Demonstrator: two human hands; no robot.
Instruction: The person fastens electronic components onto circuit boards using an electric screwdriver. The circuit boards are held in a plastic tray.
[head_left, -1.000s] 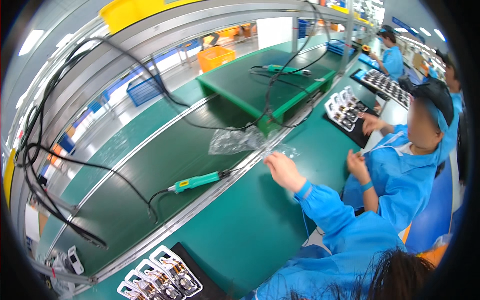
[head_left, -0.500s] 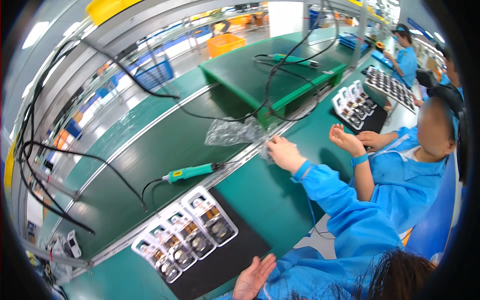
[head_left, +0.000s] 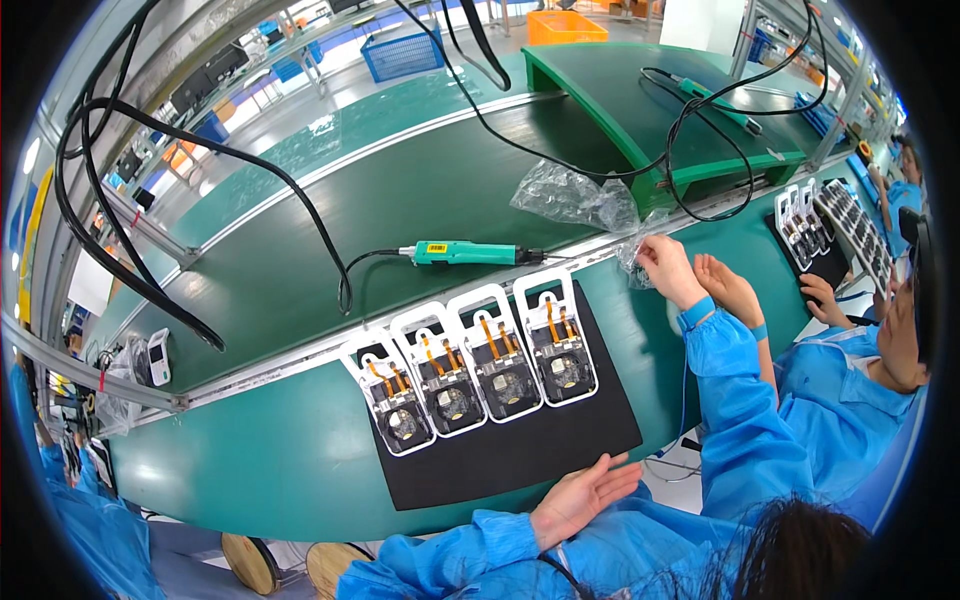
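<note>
My left hand (head_left: 585, 503) is open, palm turned up and fingers stretched out, just off the front edge of a black mat (head_left: 500, 462). On that mat lies a row of several white frames (head_left: 553, 395), each around a dark electronic module with orange ribbon cables and a round part. My right hand (head_left: 672, 272) reaches to the near end of a crumpled clear plastic bag (head_left: 577, 197), its fingers pinched together there. What lies between those fingertips is too small to make out. A co-worker's hand (head_left: 728, 288) is close beside my right hand, palm showing.
A green electric screwdriver (head_left: 465, 254) lies behind the frames, its black cable running left. Another screwdriver (head_left: 718, 105) rests on a raised green stand (head_left: 650, 150). Hanging black cables cross above the bench. To the right, the co-worker sits near more white frames (head_left: 803, 230) and a parts tray (head_left: 857, 228).
My view has turned, so the bench things sit farther right. My right hand stays at the bag; my left stays open near the mat. The co-worker's raised hand is closer to my right hand.
</note>
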